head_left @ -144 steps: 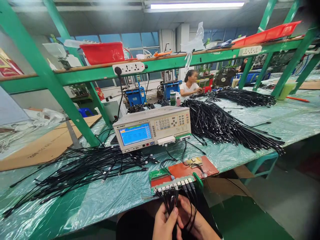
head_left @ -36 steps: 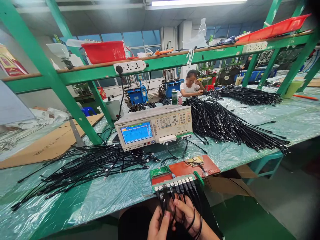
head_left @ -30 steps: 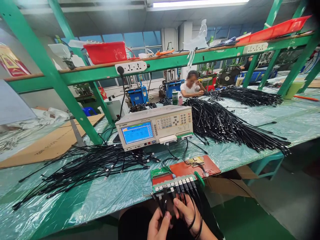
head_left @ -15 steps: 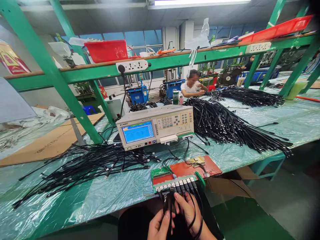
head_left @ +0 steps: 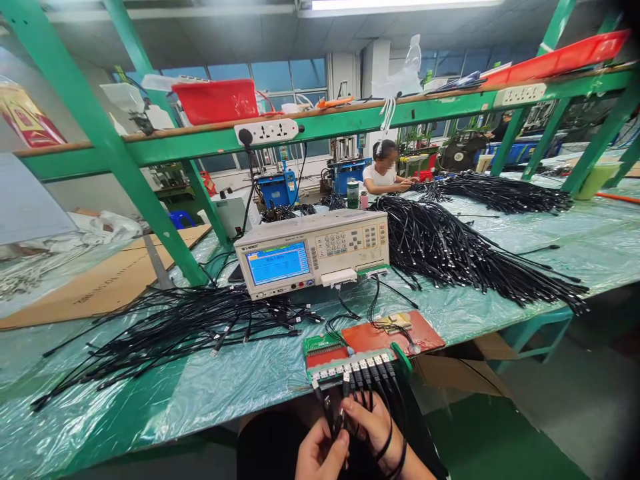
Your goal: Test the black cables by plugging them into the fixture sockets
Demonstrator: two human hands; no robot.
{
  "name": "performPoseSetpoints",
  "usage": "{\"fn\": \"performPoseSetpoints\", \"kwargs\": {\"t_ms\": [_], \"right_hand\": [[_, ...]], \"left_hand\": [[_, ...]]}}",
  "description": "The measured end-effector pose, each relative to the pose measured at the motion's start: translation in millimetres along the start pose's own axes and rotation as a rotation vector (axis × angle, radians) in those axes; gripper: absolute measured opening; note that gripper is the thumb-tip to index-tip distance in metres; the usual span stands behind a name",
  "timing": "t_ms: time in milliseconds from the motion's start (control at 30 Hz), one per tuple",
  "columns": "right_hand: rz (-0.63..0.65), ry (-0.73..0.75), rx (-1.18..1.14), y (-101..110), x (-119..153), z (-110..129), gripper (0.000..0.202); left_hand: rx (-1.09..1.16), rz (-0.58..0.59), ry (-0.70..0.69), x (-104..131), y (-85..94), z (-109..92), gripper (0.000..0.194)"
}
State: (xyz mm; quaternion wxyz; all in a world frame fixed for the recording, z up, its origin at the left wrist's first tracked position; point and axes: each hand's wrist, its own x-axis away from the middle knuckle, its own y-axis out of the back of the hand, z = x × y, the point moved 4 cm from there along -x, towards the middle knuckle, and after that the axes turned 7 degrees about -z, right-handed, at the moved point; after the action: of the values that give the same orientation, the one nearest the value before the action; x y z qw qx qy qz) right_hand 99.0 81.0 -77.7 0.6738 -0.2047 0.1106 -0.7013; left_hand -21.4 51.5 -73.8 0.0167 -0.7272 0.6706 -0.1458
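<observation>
My left hand (head_left: 321, 451) pinches black USB cables (head_left: 329, 415) by their ends, just below the front edge of the table. Beside it my right hand (head_left: 370, 425) has thumb and fingers closed on another black USB cable, whose metal plug (head_left: 347, 378) points up at the port row. Several cables are plugged side by side into the right part of the test board (head_left: 325, 375) and hang down past my right wrist. One more cable is at the board's left end. Some cable ends between my hands are hidden by my fingers.
Behind the board stands a cable tester (head_left: 310, 250) with a lit blue screen. Loose black cables (head_left: 165, 333) lie to the left, and a big cable bundle (head_left: 440, 247) to the right. A green shelf frame (head_left: 340, 127) spans the table. Across it sits a co-worker (head_left: 385, 175).
My right hand has drawn down slightly from the port row, and the plug's metal face now shows above it. Larger text has appeared on the tester screen. The co-worker's raised hand has come down.
</observation>
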Motion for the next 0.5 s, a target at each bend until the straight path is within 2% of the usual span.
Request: {"fn": "performPoseSetpoints", "kwargs": {"t_ms": [167, 233, 400, 500], "right_hand": [[-0.048, 0.022, 0.133, 4.0, 0.4, 0.1, 0.061], [-0.077, 0.052, 0.182, 6.7, 1.1, 0.7, 0.061], [-0.132, 0.093, 0.254, 11.6, -0.7, -0.8, 0.062], [-0.181, 0.091, 0.23, 12.7, -2.5, -2.2, 0.061]], "left_hand": [[0.078, -0.151, 0.029, -1.5, 7.3, -9.6, 0.059], [0.099, -0.132, 0.029, -1.8, 5.5, -14.0, 0.06], [0.078, -0.002, 0.079, 1.0, -2.9, -15.6, 0.064], [0.071, -0.034, 0.083, 3.3, -0.7, -15.1, 0.065]]}}
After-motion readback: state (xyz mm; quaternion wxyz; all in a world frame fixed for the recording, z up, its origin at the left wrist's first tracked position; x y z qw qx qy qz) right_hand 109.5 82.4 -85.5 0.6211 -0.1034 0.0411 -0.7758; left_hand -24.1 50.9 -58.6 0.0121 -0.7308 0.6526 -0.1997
